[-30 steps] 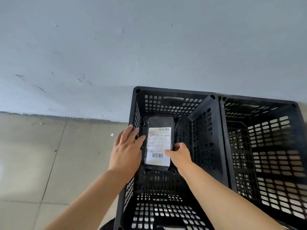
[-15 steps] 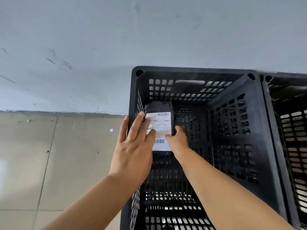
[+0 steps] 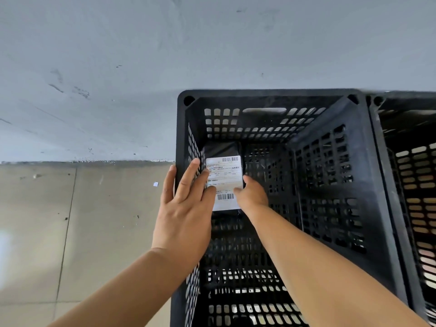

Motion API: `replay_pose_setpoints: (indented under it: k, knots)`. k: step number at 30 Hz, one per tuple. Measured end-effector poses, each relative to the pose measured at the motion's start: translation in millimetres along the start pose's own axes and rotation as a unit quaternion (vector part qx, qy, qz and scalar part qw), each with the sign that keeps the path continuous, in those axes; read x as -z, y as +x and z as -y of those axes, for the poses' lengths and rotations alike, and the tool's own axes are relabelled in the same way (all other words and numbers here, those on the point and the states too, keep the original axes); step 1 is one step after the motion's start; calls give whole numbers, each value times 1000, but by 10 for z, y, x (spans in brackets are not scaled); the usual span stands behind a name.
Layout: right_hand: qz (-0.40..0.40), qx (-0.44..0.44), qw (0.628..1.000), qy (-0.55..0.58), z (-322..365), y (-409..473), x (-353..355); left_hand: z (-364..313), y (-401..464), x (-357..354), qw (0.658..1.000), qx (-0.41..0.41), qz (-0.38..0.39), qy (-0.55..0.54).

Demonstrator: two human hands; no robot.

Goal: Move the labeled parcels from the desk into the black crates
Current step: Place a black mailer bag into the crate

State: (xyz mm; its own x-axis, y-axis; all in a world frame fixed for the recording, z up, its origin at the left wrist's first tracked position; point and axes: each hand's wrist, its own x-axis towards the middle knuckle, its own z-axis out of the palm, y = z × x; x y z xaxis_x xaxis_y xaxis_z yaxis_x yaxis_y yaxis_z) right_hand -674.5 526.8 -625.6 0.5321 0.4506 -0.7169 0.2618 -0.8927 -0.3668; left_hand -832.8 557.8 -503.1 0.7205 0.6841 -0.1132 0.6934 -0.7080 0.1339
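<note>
Crates, black, perforated plastic: two, side by side against a grey wall (image 3: 212, 55), standing on a tiled floor (image 3: 70, 220). Left crate (image 3: 361, 185): holds one parcel. Right crate (image 3: 410, 161): only partly in frame; contents cannot be told.

Parcel (image 3: 221, 149): one. Black wrap, oblong, white shipping label (image 3: 225, 175) face up with a barcode at its far end and another near its close end. It is inside the left crate, by the left wall toward the far end; whether it rests on the bottom cannot be told.

Hands: two, bare. Left hand (image 3: 186, 206): fingers straight and spread, over the crate's left rim, fingertips at the parcel's left edge. Right hand (image 3: 251, 197): inside the crate, thumb on the label and fingers curled round the parcel's right edge, gripping it.

Floor: one small white scrap (image 3: 156, 184) left of the crate.
</note>
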Motion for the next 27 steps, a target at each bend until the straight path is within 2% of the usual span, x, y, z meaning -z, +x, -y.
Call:
replay_pose_setpoints:
  k: [4,8,13,19,22,27]
  knots:
    - [34,18,999,1,39,-198,143,-15,7,63,999,5,36,10]
    - [41,73,996,0,56,-568,452,-67,0,224,994,-3,95,57]
    - [28,128,991,-21,85,-1057,872,-121,-51,532,993,2,115,18]
    - [37,113,992,-31,-50,-1296,1048,-227,-144,736,986,-34,162,26]
    - [64,109,991,-48,-200,-1178,874,-342,-87,492,972,-43,225,44]
    - [130,101,986,-25,-494,-828,333,-520,149,-168,926,33,376,9]
